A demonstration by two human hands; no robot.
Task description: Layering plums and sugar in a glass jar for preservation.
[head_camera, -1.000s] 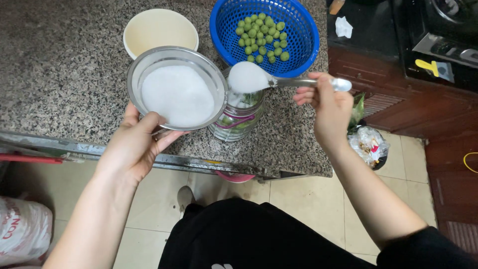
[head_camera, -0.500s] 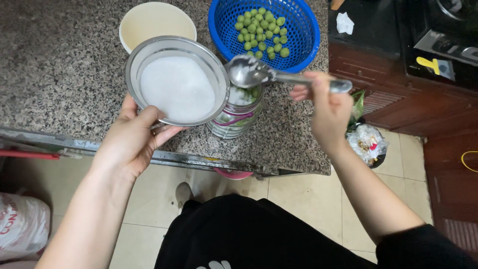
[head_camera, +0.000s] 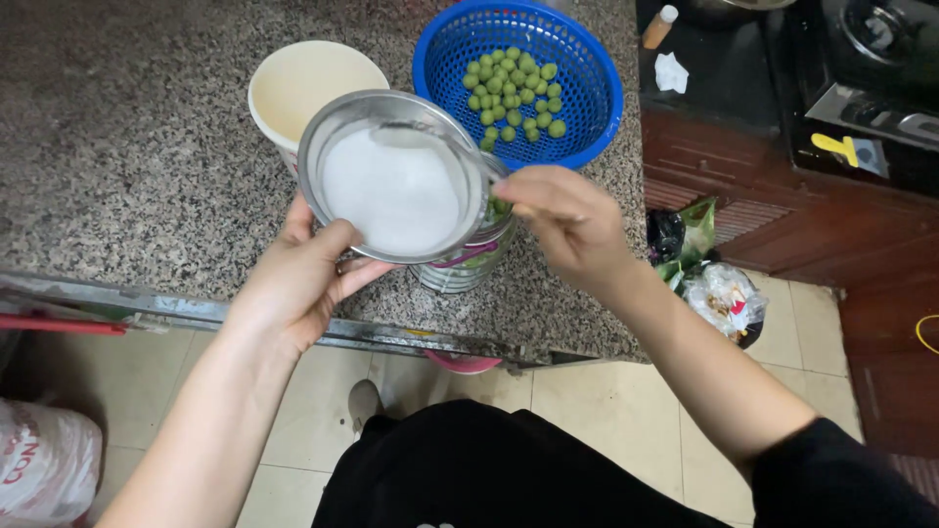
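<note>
1. Left hand (head_camera: 298,284): fingers wrapped under the steel bowl (head_camera: 396,176) of white granules, held tilted above the desk (head_camera: 127,176).
2. Right hand (head_camera: 572,220): fingers pinched narrow at the bowl's rim, over a jar (head_camera: 469,264); what they grip, cannot tell.
3. Behind: cream cup (head_camera: 313,83), blue basket (head_camera: 518,83) with green fruits (head_camera: 514,93).

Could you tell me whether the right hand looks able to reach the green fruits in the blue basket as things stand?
Probably yes: the right hand sits just in front of the blue basket, and the green fruits lie uncovered.
</note>
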